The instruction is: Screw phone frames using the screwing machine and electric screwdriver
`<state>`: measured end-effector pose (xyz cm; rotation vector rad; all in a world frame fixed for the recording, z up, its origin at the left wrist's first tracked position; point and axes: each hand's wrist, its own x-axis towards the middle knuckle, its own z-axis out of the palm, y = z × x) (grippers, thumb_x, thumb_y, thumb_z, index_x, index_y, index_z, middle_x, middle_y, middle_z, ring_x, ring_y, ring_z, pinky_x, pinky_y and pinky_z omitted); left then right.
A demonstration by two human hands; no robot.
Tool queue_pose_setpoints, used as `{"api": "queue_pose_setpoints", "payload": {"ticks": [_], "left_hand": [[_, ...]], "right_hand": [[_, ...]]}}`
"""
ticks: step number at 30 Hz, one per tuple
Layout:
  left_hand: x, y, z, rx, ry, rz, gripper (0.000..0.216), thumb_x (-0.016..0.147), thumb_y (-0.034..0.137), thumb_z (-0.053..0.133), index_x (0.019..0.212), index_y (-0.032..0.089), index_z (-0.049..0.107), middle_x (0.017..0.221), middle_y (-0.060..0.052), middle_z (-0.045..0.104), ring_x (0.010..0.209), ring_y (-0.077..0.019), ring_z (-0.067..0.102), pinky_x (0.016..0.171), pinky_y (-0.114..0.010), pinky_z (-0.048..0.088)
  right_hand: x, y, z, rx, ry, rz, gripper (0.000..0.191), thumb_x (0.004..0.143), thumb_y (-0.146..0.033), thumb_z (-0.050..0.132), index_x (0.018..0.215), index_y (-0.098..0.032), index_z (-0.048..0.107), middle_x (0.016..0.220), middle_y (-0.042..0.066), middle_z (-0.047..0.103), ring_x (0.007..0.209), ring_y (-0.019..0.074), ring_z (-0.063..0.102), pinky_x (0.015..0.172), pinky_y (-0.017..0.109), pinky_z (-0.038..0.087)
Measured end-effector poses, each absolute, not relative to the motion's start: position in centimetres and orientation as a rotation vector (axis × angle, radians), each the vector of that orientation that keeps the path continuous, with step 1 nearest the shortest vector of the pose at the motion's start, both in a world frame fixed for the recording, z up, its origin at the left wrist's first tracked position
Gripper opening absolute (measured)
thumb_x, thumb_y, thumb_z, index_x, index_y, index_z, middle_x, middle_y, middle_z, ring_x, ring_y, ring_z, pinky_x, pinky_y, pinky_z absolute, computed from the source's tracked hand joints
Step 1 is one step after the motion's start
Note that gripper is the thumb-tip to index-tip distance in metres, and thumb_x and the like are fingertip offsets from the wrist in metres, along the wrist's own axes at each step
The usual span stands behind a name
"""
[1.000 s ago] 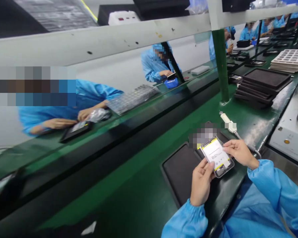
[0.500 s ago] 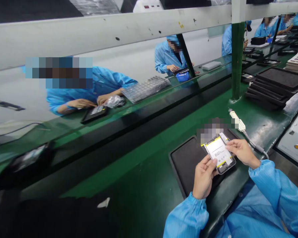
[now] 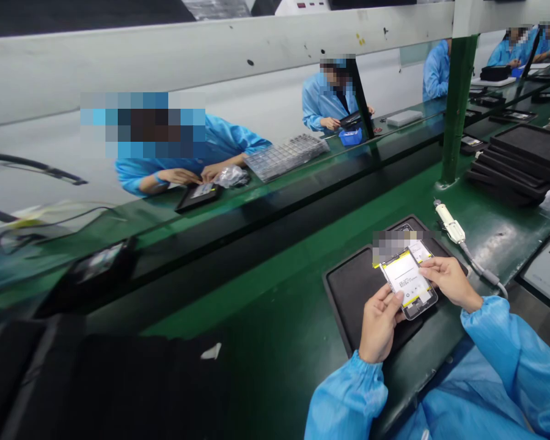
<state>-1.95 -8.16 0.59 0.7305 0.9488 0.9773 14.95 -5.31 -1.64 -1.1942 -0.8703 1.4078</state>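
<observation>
An opened tablet-like device point(image 3: 407, 282), with a white battery and yellow tape strips showing, is held tilted between my two hands. My left hand point(image 3: 381, 319) grips its lower left edge, thumb on top and fingers underneath. At the right edge, the fingertips of my right hand point(image 3: 449, 282) pinch the frame. Below it lies a black tray point(image 3: 348, 293) on the green bench. Behind it, partly hidden by blurring, another device with a white battery point(image 3: 422, 250) rests on the tray.
A white electric screwdriver point(image 3: 450, 223) with its cord lies right of the tray. Stacked black trays point(image 3: 522, 159) stand farther right, past a green post point(image 3: 458, 110). Black foam-like pieces point(image 3: 96, 385) fill the lower left. Co-workers in blue sit across the bench.
The view has turned slightly left, so the bench and co-workers appear farther right. Both hands keep hold of the device, with almost no change in grip.
</observation>
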Motion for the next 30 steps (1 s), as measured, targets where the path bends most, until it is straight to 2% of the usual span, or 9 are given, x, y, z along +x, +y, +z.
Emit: {"api": "queue_pose_setpoints", "payload": {"ticks": [7, 16, 22, 27, 30], "left_hand": [[-2.8, -8.3, 0.5, 0.709, 0.971, 1.003, 0.058, 0.066, 0.037, 0.081, 0.115, 0.011, 0.064, 0.096, -0.014, 0.075, 0.089, -0.0271, 0.071, 0.077, -0.039, 0.060], [-3.6, -8.6, -0.2, 0.695, 0.941, 1.026, 0.058, 0.068, 0.037, 0.080, 0.117, 0.011, 0.062, 0.098, -0.015, 0.074, 0.089, -0.0266, 0.071, 0.079, -0.038, 0.060], [-3.9, -8.9, -0.8, 0.700, 0.937, 1.052, 0.061, 0.067, 0.039, 0.081, 0.117, 0.011, 0.062, 0.096, -0.015, 0.075, 0.089, -0.0271, 0.071, 0.079, -0.039, 0.060], [-4.2, -8.9, -0.8, 0.700, 0.938, 1.051, 0.062, 0.065, 0.041, 0.082, 0.116, 0.011, 0.062, 0.096, -0.015, 0.075, 0.089, -0.0278, 0.071, 0.078, -0.039, 0.059], [-4.9, -9.0, -0.6, 0.704, 0.976, 1.041, 0.063, 0.064, 0.041, 0.083, 0.115, 0.010, 0.062, 0.098, -0.015, 0.074, 0.088, -0.0273, 0.071, 0.074, -0.037, 0.060]], "right_hand": [[14.2, -4.9, -2.0, -1.190, -0.889, 1.424, 0.046, 0.049, -0.052, 0.086, 0.073, -0.015, 0.069, 0.065, 0.004, 0.069, 0.057, 0.0172, 0.062, 0.051, 0.027, 0.051], [13.4, -5.2, -2.4, -1.194, -0.920, 1.440, 0.048, 0.052, -0.055, 0.084, 0.075, -0.016, 0.071, 0.069, 0.006, 0.070, 0.063, 0.0208, 0.066, 0.055, 0.031, 0.055], [13.3, -5.3, -2.3, -1.184, -0.937, 1.457, 0.053, 0.051, -0.059, 0.084, 0.077, -0.015, 0.070, 0.067, 0.005, 0.070, 0.062, 0.0205, 0.066, 0.053, 0.030, 0.055], [12.6, -5.4, -2.9, -1.210, -1.069, 1.362, 0.056, 0.057, -0.064, 0.078, 0.081, -0.014, 0.070, 0.069, 0.007, 0.070, 0.061, 0.0216, 0.067, 0.052, 0.031, 0.056], [13.1, -5.1, -2.8, -1.231, -1.137, 1.311, 0.052, 0.062, -0.061, 0.075, 0.085, -0.015, 0.072, 0.073, 0.008, 0.071, 0.066, 0.0235, 0.068, 0.054, 0.033, 0.057]]}}
